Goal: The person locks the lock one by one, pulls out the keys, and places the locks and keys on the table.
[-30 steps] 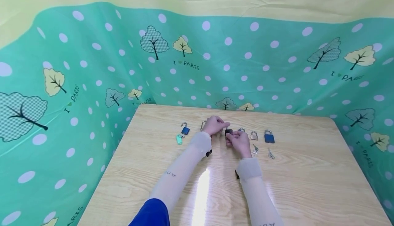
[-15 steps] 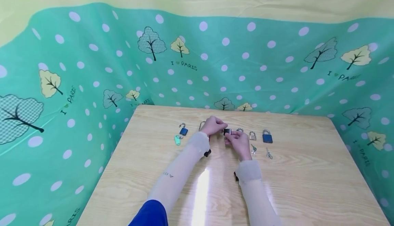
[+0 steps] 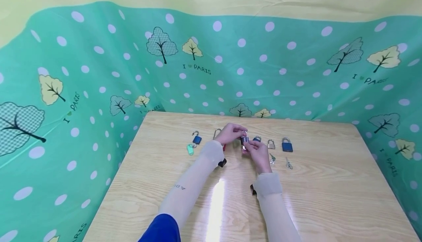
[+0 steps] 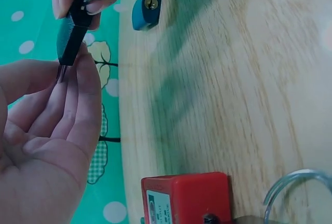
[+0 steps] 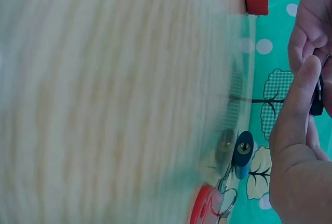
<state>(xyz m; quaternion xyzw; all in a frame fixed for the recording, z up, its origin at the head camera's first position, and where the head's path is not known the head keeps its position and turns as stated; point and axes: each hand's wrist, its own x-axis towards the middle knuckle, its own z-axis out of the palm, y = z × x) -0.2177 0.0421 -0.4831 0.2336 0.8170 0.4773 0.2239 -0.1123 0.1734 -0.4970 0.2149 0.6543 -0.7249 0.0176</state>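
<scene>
A black padlock (image 3: 244,140) is held off the table between both hands, its silver shackle upward in the head view. My left hand (image 3: 229,134) pinches the shackle between thumb and fingers. From the other end, my right hand (image 3: 258,152) grips the lock body, its fingers covering the bottom. In the left wrist view the body (image 4: 71,40) shows edge-on, with the shackle running into the left fingertips. Close beside the left wrist lies a red padlock (image 4: 197,198) with a wire shackle. A small blue padlock (image 4: 147,9) sits just beyond the right hand, keyhole showing.
To the left lies a blue padlock (image 3: 196,140) with its shackle swung open and a teal key tag (image 3: 190,149). On the right are a small silver padlock (image 3: 271,145), a larger blue padlock (image 3: 287,146) and loose keys (image 3: 288,163). Patterned cloth (image 3: 240,70) walls the table.
The black padlock has turned in the hands: its shiny face lay tipped half a second ago, and now the shackle stands up in view. Both hands stay in nearly the same place.
</scene>
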